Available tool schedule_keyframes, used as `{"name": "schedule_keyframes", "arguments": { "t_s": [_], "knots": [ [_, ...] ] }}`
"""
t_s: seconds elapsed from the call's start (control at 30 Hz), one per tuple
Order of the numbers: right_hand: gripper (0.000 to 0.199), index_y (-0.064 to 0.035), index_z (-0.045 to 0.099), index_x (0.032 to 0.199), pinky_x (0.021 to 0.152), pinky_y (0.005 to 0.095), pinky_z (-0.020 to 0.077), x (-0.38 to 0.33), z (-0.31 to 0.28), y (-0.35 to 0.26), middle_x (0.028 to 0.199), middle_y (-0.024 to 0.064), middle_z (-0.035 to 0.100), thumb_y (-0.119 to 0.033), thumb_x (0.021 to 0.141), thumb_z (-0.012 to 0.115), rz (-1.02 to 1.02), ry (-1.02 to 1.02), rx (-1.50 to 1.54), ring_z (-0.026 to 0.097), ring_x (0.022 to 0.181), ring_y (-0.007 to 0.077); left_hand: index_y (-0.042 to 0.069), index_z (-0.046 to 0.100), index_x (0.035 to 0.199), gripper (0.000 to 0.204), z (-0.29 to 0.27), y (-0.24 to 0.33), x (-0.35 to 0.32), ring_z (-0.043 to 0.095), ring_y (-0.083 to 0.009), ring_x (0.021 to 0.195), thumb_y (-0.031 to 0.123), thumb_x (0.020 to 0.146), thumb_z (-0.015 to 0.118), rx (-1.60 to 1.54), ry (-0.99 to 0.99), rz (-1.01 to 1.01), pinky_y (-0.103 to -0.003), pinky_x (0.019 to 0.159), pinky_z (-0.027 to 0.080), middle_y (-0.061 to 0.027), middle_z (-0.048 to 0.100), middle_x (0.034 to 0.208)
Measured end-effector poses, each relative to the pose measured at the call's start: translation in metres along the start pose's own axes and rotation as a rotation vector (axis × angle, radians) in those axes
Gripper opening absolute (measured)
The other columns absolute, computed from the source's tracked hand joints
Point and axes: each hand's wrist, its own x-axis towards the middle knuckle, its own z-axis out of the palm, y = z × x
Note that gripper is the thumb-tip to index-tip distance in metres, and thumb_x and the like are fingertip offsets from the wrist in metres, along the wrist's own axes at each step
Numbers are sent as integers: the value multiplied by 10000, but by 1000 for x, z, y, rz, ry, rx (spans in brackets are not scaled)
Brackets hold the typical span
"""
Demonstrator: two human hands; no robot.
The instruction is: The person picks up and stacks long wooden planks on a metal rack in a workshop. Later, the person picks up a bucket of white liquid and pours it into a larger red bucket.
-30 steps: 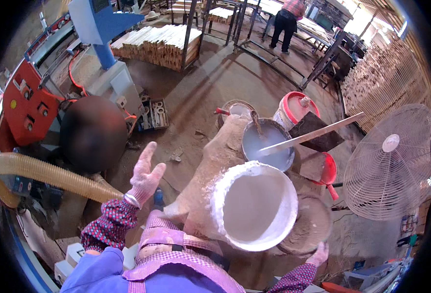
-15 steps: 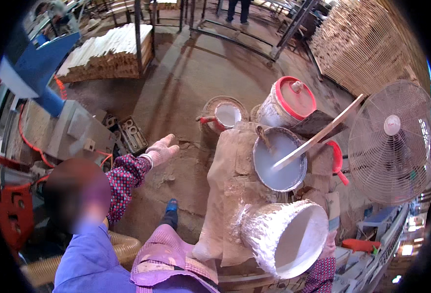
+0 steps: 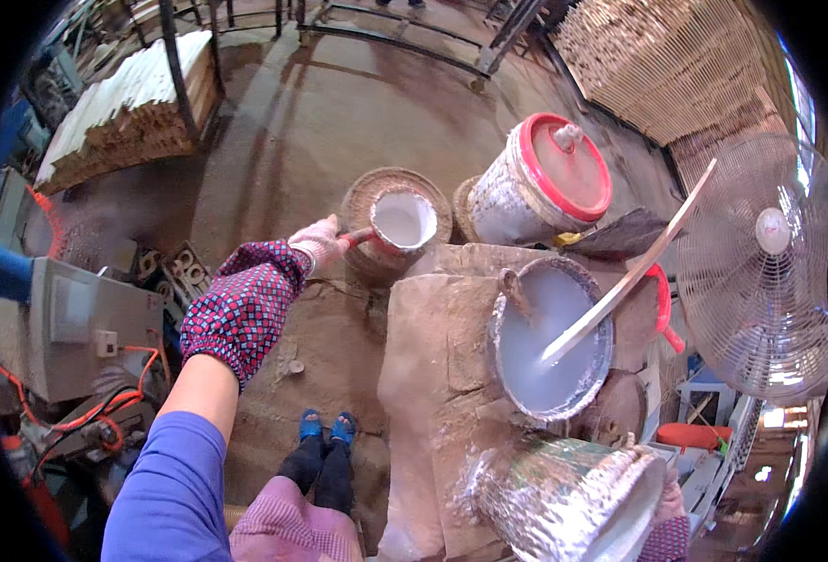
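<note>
My left hand (image 3: 316,241), in a pale pink glove, is closed round the red handle of a saucepan-like dipper (image 3: 406,221) with a white inside. The dipper sits over a round, crusted brown container (image 3: 362,197). At the lower right, my gloved right hand (image 3: 671,499) holds a white-crusted bucket (image 3: 564,496) at its mouth; the bucket tips to the right and hides most of the fingers. Beyond it stands a bucket of milky liquid (image 3: 564,290), with a wooden stick (image 3: 634,272) leaning out and a brown handle at its far left rim.
A lidded white bucket with a red rim (image 3: 536,183) stands far right of the dipper. A wire-caged fan (image 3: 760,272) is on the right. Brown sheeting (image 3: 423,375) covers the surface under the buckets. Stacked wood (image 3: 128,108), a grey box (image 3: 95,309) and orange cables are left.
My left hand has reached forward and right and taken hold of the dipper's red handle. The crusted bucket has tipped further right and down, with my right hand. The view has shifted.
</note>
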Motion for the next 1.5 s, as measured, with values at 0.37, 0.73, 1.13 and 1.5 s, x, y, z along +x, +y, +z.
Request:
{"name": "schedule_keyframes", "arguments": {
  "t_s": [0.37,0.73,1.13,1.5],
  "knots": [
    [764,5,531,1279,903,366,520,16,3,35,1183,107,634,-661,931,391,114,15,-18,622,1043,209,39,659,840,330,134,-60,132,582,-195,650,369,864,645,195,155,599,-357,594,466,-85,587,695],
    [771,13,538,1275,884,341,532,12,-40,32,1174,103,642,-661,928,399,-15,-65,76,640,1009,195,67,560,878,190,133,-67,-164,583,-159,669,204,816,676,-1559,-360,-95,-317,663,514,-48,603,781],
    [325,48,554,1198,952,307,487,-69,12,-23,1168,100,630,-188,997,456,-259,113,-267,604,1068,204,44,597,705,79,115,-104,-394,547,-143,520,108,693,642,-1183,-183,-248,-272,460,415,-53,596,660],
    [611,-7,473,1342,948,415,459,-199,218,-164,1177,257,583,-407,890,570,-609,233,-955,587,1085,375,34,527,919,299,103,-131,-466,535,-148,559,154,708,702,-766,-454,-140,-311,521,459,-17,523,670]
  ]
}}
